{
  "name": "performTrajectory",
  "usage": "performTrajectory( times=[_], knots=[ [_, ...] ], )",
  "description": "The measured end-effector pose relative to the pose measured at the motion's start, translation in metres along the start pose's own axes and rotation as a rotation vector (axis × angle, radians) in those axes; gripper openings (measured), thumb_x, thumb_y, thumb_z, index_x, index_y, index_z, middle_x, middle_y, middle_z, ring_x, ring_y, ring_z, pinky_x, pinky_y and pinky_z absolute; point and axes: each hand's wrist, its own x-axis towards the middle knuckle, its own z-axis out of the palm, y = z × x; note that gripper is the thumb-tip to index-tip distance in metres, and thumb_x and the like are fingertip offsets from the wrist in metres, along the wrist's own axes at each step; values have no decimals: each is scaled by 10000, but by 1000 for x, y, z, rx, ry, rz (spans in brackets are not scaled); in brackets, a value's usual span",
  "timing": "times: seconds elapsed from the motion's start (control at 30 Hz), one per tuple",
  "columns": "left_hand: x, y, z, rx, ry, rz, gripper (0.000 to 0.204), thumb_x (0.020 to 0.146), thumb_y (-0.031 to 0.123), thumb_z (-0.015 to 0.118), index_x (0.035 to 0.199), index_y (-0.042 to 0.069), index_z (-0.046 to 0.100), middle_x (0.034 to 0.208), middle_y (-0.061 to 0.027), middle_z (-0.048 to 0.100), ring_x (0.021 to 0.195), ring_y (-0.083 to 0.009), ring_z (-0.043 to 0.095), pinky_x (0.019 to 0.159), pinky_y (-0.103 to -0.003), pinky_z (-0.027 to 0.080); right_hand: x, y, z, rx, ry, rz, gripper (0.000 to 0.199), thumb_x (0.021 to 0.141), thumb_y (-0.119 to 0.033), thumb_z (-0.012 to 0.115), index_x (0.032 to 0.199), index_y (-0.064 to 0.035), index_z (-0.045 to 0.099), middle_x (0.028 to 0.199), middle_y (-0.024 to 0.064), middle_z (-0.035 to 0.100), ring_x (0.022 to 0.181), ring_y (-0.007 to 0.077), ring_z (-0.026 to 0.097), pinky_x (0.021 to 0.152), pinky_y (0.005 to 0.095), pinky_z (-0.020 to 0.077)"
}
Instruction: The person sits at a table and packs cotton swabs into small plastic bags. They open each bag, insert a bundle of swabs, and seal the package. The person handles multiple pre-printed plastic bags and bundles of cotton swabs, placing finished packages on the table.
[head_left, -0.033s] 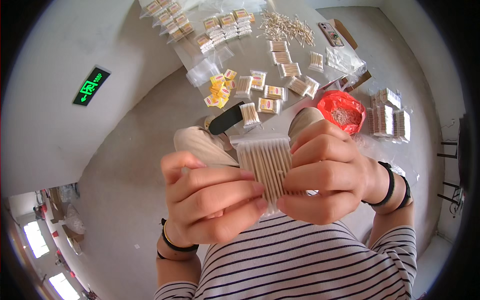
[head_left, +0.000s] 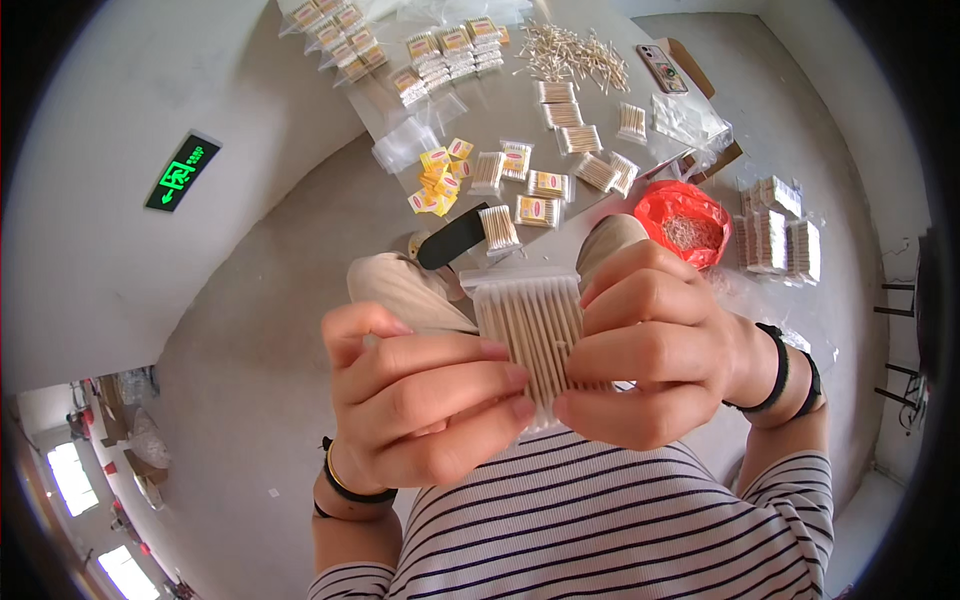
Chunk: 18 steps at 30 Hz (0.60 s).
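Between my two hands stands a clear plastic bag of cotton swabs [head_left: 530,325], its flat top edge up and the wooden sticks running nearly upright. My left hand [head_left: 425,400] is closed on the bag's left side, fingers across its front. On the right side my right hand [head_left: 650,345] grips it with curled fingers; both thumbs are largely hidden. Just beyond, at the table's near edge, lie another bag of swabs [head_left: 499,229] and several bags with yellow-and-white labels, such as one labelled bag [head_left: 537,211]. Loose yellow label cards [head_left: 436,182] are heaped to their left.
On the table [head_left: 500,115] are a pile of loose swabs [head_left: 572,56], stacked labelled packs [head_left: 455,50], empty clear bags [head_left: 405,143] and a phone [head_left: 662,69]. A red plastic bag [head_left: 690,205] sits right of my knee. Bundled swabs [head_left: 775,235] are farther right.
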Motion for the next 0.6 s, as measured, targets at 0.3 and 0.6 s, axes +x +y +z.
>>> performTrajectory(
  times=[0.3, 0.6],
  knots=[
    [-1, 8, -1, 70, 8, 34, 274, 805, 199, 834, 1018, 296, 690, 1053, 153, 685, 940, -42, 673, 858, -320, 364, 1, -4, 2, -35, 15, -34, 212, 766, -100, 746, 935, -201, 666, 979, -9, 624, 815, 164, 586, 733, 326, 502],
    [-1, 18, -5, 168, 9, 65, 234, 823, 223, 816, 992, 305, 675, 1062, 170, 671, 946, -13, 665, 836, -306, 355, 2, -10, 5, -97, 47, -38, 218, 747, -112, 733, 896, -240, 638, 962, -40, 604, 825, 137, 582, 747, 312, 505]
  ],
)
